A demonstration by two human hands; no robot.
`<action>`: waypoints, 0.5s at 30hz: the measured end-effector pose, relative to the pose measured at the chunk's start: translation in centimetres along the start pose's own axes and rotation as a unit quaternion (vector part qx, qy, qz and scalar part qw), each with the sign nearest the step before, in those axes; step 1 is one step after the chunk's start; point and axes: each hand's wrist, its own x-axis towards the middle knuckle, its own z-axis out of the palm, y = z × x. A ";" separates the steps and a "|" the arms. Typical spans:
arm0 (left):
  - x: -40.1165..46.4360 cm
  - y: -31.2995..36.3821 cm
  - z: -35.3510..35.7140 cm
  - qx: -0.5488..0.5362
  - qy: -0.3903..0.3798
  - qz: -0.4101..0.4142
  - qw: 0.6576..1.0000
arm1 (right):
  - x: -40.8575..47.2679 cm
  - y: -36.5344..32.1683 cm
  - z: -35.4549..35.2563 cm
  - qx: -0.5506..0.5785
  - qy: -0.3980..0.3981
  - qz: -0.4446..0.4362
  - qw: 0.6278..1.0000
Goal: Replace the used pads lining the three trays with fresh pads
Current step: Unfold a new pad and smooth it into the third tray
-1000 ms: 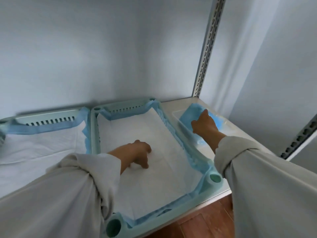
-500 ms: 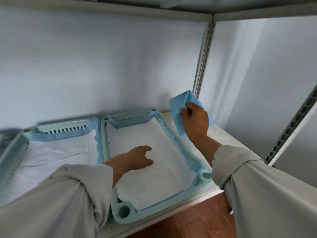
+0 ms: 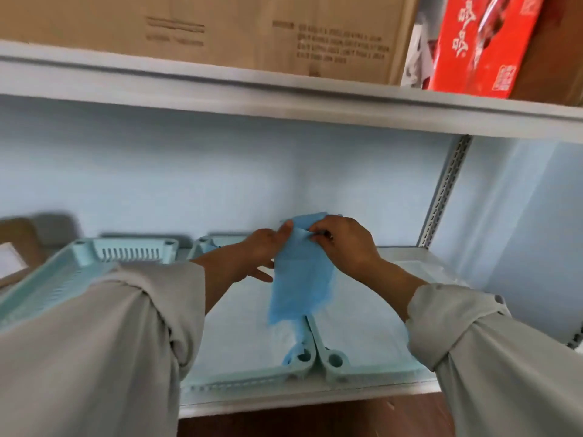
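Pale blue walls close in a white metal shelving unit, its lower shelf carrying the work and its upper shelf loaded with one brown cardboard box and one red printed package. A perforated grey upright runs down the right rear corner, and dark wooden floor shows below the shelf edge. Three pale green trays are in view: a left tray largely hidden by the sleeve, a middle tray and a right tray, the last two side by side with their front corners touching, both lined with pale pads. One folded blue pad hangs in the air above the seam between those two trays. The left hand and the right hand meet at its top edge, each pinching the blue material between thumb and fingers. Two light grey sleeves fill the foreground.
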 end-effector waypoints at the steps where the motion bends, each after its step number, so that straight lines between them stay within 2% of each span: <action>1: -0.8 -0.3 -1.1 -0.003 0.008 -0.012 1.000 | -0.1 -1.5 0.3 -0.002 -0.011 -0.021 1.000; 4: -2.4 -1.6 -4.1 -0.023 0.054 -0.038 0.998 | -0.9 -5.3 1.7 -0.020 -0.037 -0.076 0.996; 6: -3.5 -2.5 -5.7 -0.038 0.055 -0.056 0.996 | -1.6 -7.3 2.6 -0.031 -0.046 -0.112 0.992; 10: -4.2 -4.5 -7.3 0.004 0.089 -0.098 0.991 | -2.0 -10.2 3.2 -0.066 -0.064 -0.156 0.983; 15: -3.8 -6.2 -9.0 -0.008 0.285 -0.018 0.958 | -1.2 -11.7 4.3 -0.084 -0.027 -0.152 0.984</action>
